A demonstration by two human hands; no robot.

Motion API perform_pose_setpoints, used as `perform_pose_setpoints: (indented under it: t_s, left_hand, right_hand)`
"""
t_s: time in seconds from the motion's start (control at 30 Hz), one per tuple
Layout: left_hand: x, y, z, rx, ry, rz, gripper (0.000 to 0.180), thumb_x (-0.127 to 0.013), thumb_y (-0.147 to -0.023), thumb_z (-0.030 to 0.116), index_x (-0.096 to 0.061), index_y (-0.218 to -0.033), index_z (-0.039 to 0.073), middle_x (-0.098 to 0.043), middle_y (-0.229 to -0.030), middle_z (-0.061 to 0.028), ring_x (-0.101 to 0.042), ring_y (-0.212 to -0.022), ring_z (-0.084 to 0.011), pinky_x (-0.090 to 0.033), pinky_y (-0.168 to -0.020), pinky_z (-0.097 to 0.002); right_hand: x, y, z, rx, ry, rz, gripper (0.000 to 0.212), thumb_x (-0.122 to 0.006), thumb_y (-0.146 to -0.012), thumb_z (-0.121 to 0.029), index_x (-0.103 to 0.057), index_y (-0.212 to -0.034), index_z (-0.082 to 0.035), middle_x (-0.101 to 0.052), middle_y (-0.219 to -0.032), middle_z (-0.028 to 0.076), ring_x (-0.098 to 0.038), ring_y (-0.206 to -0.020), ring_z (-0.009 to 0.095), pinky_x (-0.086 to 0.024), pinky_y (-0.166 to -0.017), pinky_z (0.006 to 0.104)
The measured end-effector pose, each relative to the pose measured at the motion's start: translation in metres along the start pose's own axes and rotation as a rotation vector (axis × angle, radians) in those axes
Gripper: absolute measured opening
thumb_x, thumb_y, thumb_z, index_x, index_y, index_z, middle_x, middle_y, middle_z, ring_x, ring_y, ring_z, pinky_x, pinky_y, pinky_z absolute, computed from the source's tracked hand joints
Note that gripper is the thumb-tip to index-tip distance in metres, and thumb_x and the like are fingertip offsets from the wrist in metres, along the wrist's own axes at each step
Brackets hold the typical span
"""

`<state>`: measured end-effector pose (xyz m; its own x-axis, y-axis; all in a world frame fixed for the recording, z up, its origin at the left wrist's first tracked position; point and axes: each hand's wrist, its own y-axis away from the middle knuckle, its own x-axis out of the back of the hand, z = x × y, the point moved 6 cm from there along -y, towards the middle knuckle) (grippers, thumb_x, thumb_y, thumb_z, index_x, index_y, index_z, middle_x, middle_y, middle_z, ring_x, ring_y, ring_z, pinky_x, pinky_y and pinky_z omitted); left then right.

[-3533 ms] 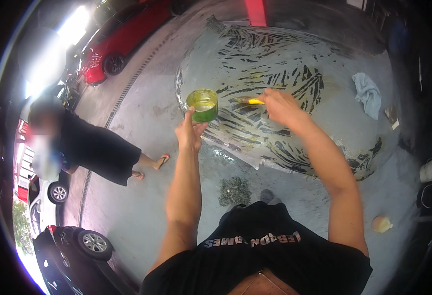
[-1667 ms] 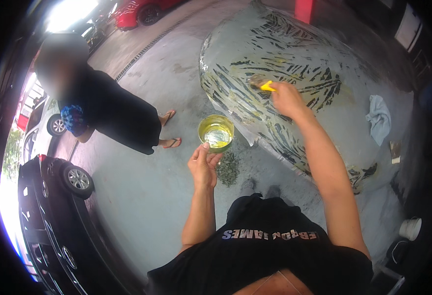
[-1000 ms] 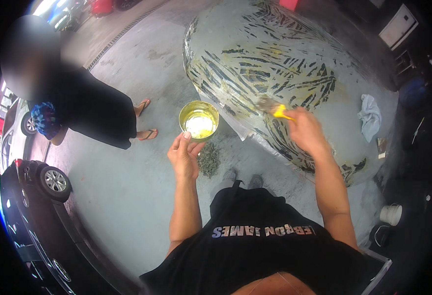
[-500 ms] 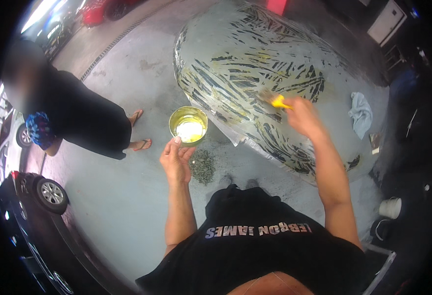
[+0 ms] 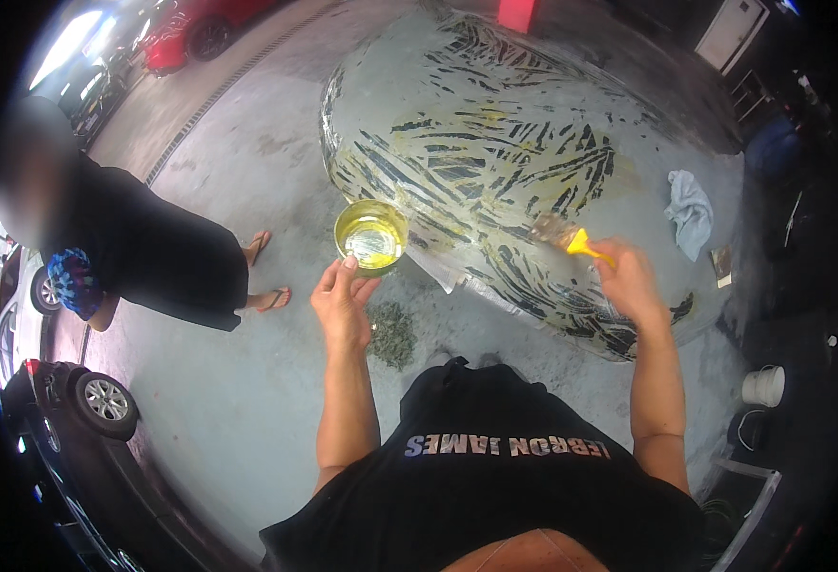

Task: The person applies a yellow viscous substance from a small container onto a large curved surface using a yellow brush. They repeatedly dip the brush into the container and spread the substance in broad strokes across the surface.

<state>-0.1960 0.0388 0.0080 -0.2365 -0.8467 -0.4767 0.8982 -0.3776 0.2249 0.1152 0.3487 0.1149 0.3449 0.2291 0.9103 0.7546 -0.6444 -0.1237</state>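
My left hand (image 5: 343, 307) grips a round open tin (image 5: 371, 225) by its near rim, thumb on top. Yellowish colour coats the tin's inner wall, with a pale, shiny patch at the bottom. In my right hand (image 5: 628, 279) is a flat paintbrush (image 5: 580, 242) with a yellow handle, its brownish bristles pointing left. Beneath the brush lies a large rounded grey surface (image 5: 495, 205), covered in dark streaks and yellowish smears. Whether the bristles touch it I cannot tell. Masking sheet (image 5: 435, 271) runs along its near edge.
At left stands a person (image 5: 152, 243) in black and sandals. A dark car (image 5: 85, 467) is at lower left, a red car (image 5: 200, 33) at far left. Dark flakes (image 5: 392, 336) lie on the floor. A blue cloth (image 5: 690, 214) and white bucket (image 5: 763, 385) are at right.
My right hand has drawn the brush to the right and nearer to me across the streaked surface. The tin stays in my left hand, slightly shifted.
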Motion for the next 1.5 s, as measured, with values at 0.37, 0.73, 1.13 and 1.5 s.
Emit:
perform_pose_setpoints:
  t_s: [0.37, 0.73, 1.13, 1.5]
  left_hand:
    - [-0.102, -0.029, -0.001, -0.197, -0.436, -0.248, 0.057, -0.090, -0.080, 0.021, -0.070, -0.121, -0.013, -0.072, -0.094, -0.0114, -0.067, -0.085, -0.0140, -0.053, -0.074, -0.0288]
    - [-0.200, -0.006, 0.006, -0.377, -0.747, -0.519, 0.060, -0.094, -0.075, 0.022, -0.070, -0.118, -0.014, -0.076, -0.099, -0.0153, -0.073, -0.083, -0.0168, -0.059, -0.074, -0.0305]
    - [-0.236, -0.034, 0.005, -0.266, -0.686, -0.703, 0.057, -0.092, -0.079, 0.018, -0.070, -0.123, -0.012, -0.072, -0.086, -0.0061, -0.066, -0.075, -0.0111, -0.054, -0.069, -0.0257]
    - [-0.159, -0.087, 0.038, -0.264, -0.290, -0.185, 0.052, -0.086, -0.089, 0.020, -0.066, -0.120, -0.016, -0.073, -0.099, -0.0151, -0.073, -0.079, -0.0190, -0.062, -0.071, -0.0299]
  right_hand:
    - [0.037, -0.001, -0.052, 0.109, -0.267, 0.210, 0.027, -0.069, -0.090, -0.002, -0.073, -0.116, 0.001, -0.070, -0.103, 0.016, -0.069, -0.090, 0.037, -0.054, -0.082, 0.0435]
    - [0.013, -0.036, -0.107, 0.273, 0.315, 0.149, 0.023, -0.069, -0.083, 0.000, -0.072, -0.105, -0.002, -0.066, -0.098, 0.012, -0.072, -0.093, 0.033, -0.060, -0.072, 0.0457]
    - [0.002, -0.088, 0.024, -0.024, -0.864, -0.436, 0.027, -0.078, -0.083, 0.000, -0.075, -0.110, 0.001, -0.073, -0.089, 0.005, -0.061, -0.073, 0.011, -0.046, -0.063, 0.0279]
    - [0.009, -0.065, 0.018, 0.197, -0.342, 0.193, 0.032, -0.069, -0.092, -0.003, -0.071, -0.124, -0.003, -0.071, -0.110, 0.011, -0.071, -0.084, 0.028, -0.056, -0.076, 0.0415]
